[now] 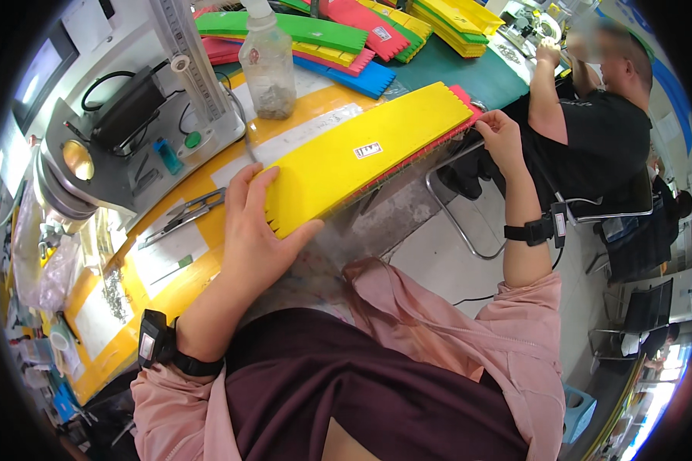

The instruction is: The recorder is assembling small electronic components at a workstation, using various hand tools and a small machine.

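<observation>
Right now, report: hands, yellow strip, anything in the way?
Left hand holding yellow strip by its left end. Right hand, fingertips at the right end. Red strip underneath. Transparent bottle stands beyond, apart.

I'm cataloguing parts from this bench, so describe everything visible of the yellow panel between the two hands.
The yellow panel is long, flat and smooth, perhaps plastic or foam, with a small white label near its middle and notches at its left end. It lies over a red piece at the table's near edge, slanting away to the right. The left hand grips its left end; the right hand's fingertips meet the right end, on which layer is unclear.
</observation>
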`<state>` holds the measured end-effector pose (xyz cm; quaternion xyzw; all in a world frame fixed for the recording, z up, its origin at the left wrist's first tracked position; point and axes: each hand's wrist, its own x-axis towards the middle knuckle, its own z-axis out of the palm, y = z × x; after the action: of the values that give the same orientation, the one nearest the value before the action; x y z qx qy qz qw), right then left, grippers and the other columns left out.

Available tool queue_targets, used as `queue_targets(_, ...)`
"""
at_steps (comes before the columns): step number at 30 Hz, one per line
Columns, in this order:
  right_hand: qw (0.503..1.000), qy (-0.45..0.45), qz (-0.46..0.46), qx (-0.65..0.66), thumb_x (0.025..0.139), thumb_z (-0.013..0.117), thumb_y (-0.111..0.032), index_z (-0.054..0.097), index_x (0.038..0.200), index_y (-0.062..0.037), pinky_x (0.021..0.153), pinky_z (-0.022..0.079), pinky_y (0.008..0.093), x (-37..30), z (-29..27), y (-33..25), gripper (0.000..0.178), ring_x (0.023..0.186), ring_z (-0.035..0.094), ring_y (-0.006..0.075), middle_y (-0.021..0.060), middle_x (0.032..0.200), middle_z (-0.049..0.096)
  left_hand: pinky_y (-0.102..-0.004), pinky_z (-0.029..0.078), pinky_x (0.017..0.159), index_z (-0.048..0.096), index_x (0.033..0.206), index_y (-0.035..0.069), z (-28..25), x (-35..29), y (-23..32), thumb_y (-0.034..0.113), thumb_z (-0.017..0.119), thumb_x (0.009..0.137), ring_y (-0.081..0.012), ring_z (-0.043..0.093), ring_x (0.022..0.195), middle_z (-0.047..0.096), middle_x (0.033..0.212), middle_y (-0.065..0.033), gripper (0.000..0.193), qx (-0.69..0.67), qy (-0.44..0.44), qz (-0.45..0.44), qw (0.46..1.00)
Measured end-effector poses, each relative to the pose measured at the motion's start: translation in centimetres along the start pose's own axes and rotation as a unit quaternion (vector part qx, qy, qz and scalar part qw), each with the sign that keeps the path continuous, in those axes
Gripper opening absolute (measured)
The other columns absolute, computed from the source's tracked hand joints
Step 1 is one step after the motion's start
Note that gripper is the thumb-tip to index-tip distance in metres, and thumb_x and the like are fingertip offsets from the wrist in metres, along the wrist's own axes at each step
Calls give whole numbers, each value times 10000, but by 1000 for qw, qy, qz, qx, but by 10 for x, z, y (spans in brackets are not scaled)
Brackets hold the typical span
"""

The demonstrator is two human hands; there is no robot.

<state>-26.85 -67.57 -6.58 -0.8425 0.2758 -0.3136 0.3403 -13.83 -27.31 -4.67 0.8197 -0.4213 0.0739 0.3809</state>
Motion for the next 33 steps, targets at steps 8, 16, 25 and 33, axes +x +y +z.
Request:
queue_targets(8, 997, -40, 67, -14, 757, 566, -61, 563, 758, 23, 478, 388, 225, 3, 4, -11, 84, 536, 496, 86, 17, 611, 544, -391, 344, 943, 472, 1143, -6, -3, -3, -9, 143, 708, 580, -359, 394, 1130, 372, 1218, -212, 629, -87, 1, 33, 996)
queue_targets(16, 981, 101, -149, -70, 795, 544, -90, 536, 781, -6, 408, 359, 212, -3, 20, 13, 85, 440, 443, 68, 4, 572, 488, -389, 346, 946, 504, 1123, -5, -5, -2, -8, 159, 720, 581, -361, 395, 1149, 393, 1222, -218, 606, -100, -4, 27, 995)
queue_targets(25, 997, 48, -50, 34, 830, 526, -79, 535, 818, -9, 491, 401, 196, 0, -8, -11, 72, 550, 489, 62, 17, 659, 529, -369, 322, 967, 484, 1165, 38, -4, -3, -10, 118, 742, 583, -322, 386, 1178, 391, 1254, -186, 642, -100, -8, 33, 994)
queue_targets(33, 994, 49, -71, 67, 835, 557, -41, 551, 895, 14, 580, 481, 194, -24, 7, -37, 82, 637, 522, 52, 24, 743, 566, -353, 334, 964, 534, 1102, 11, -6, -4, -7, 111, 741, 579, -305, 423, 1159, 425, 1239, -186, 572, -112, -3, 34, 993)
